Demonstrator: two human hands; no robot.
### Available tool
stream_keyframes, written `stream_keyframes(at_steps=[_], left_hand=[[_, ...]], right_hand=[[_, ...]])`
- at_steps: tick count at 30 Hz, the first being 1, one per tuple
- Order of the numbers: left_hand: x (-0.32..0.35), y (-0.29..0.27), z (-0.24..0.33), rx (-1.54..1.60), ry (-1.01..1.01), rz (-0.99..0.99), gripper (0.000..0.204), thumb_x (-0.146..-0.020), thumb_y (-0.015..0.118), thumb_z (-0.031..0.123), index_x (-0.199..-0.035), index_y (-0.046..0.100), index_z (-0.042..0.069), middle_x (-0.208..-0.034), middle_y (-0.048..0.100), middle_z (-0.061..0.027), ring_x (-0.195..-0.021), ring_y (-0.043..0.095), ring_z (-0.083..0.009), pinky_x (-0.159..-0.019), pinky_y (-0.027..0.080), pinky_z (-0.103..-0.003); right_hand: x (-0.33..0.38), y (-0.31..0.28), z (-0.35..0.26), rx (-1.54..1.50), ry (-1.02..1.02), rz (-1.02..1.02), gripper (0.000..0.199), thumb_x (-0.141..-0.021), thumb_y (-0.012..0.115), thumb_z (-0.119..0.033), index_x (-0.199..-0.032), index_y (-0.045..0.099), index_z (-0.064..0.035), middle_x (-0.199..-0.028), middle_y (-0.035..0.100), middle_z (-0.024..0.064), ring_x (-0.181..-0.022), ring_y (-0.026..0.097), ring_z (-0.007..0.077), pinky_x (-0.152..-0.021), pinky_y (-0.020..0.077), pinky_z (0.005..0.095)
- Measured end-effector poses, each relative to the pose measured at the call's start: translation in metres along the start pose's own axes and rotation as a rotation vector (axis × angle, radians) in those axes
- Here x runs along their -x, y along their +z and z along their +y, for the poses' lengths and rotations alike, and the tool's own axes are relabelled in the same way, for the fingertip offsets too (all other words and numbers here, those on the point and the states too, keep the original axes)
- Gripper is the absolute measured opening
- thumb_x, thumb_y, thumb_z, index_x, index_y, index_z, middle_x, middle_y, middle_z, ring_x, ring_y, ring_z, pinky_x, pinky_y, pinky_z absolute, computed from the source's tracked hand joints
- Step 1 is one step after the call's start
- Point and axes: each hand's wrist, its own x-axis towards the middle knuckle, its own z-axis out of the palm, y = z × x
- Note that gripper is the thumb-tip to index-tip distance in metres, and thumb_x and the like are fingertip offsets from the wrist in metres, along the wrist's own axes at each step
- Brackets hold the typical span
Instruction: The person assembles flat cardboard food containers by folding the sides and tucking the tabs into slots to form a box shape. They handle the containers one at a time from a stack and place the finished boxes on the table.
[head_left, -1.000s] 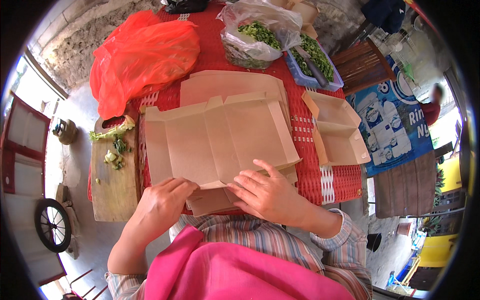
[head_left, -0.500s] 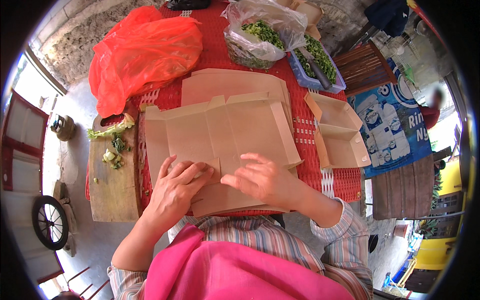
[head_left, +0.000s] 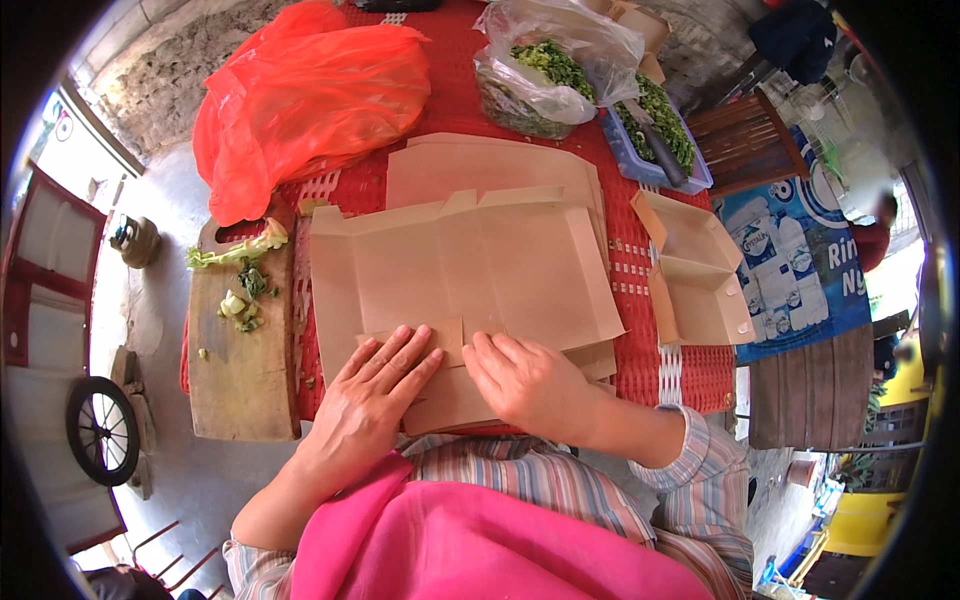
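Note:
A brown cardboard box blank [head_left: 420, 265] lies unfolded on top of a stack of similar sheets [head_left: 495, 165], creased into panels, with small flaps along its far edge. My left hand [head_left: 375, 390] lies flat over a folded-in flap at the near edge, fingers stretched out. Just to its right, my right hand [head_left: 530, 380] has its fingers bent and pressed together on the same near edge, at another flap. The thumb and palm side of the right hand are hidden. To the right stands a folded cardboard box [head_left: 700, 290], open at the top, with a divider.
A wooden cutting board [head_left: 240, 350] with vegetable scraps is at the left. Behind lie a red plastic bag [head_left: 310, 110], a clear bag of chopped greens [head_left: 540, 85] and a blue tub of greens [head_left: 697, 180] with a knife [head_left: 655, 145] across it. Red woven cloth [head_left: 640, 370] covers the table.
My left hand has flattened onto the folded flap. The right hand has come down onto the near edge, its fingers drawn together. The view has shifted slightly.

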Motion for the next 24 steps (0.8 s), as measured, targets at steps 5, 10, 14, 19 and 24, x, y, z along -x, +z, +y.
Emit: stream_keyframes(at_steps=[5,10,14,19,24], left_hand=[[0.004,-0.003,-0.005,0.053,-0.010,0.019,0.054,-0.082,0.056,0.000,-0.135,0.058,0.004,-0.149,0.050,-0.0137,-0.141,0.045,-0.0300,-0.117,0.032,-0.050],[0.030,-0.043,-0.010,-0.028,-0.121,-0.037,0.060,-0.071,0.061,-0.008,-0.128,0.065,0.010,-0.148,0.053,-0.0076,-0.142,0.044,-0.0278,-0.119,0.025,-0.052],[0.054,-0.042,-0.016,-0.139,-0.173,-0.005,0.062,-0.066,0.069,-0.008,-0.123,0.069,0.015,-0.147,0.054,-0.0054,-0.139,0.046,-0.0319,-0.117,0.029,-0.052],[0.059,-0.020,-0.023,-0.037,-0.127,0.211,0.045,-0.065,0.077,-0.001,-0.108,0.075,0.011,-0.128,0.060,-0.0087,-0.118,0.057,-0.0332,-0.098,0.047,-0.045],[0.052,0.003,-0.009,0.285,-0.430,0.464,0.019,-0.079,0.070,-0.003,-0.097,0.075,0.001,-0.112,0.058,-0.0132,-0.102,0.061,-0.0258,-0.082,0.052,-0.038]], right_hand=[[-0.001,-0.012,-0.009,-0.070,0.048,0.022,0.053,-0.082,0.059,-0.011,-0.134,0.061,-0.0035,-0.114,0.064,0.0216,-0.099,0.065,0.0278,-0.077,0.0584,0.0306],[-0.002,-0.006,-0.009,-0.079,0.058,-0.013,0.052,-0.082,0.059,-0.012,-0.133,0.063,-0.0072,-0.114,0.062,0.0180,-0.095,0.062,0.0244,-0.072,0.0578,0.0284],[-0.005,-0.008,-0.008,-0.128,0.080,-0.008,0.049,-0.082,0.059,-0.013,-0.130,0.065,-0.0088,-0.112,0.061,0.0144,-0.091,0.060,0.0221,-0.071,0.0573,0.0277],[-0.004,-0.008,-0.007,-0.114,0.078,0.021,0.048,-0.082,0.059,-0.013,-0.129,0.066,-0.0097,-0.111,0.061,0.0132,-0.091,0.060,0.0216,-0.070,0.0572,0.0271],[-0.001,-0.007,-0.007,-0.120,0.081,0.018,0.048,-0.082,0.059,-0.013,-0.130,0.066,-0.0100,-0.112,0.061,0.0133,-0.092,0.060,0.0217,-0.070,0.0573,0.0270]])
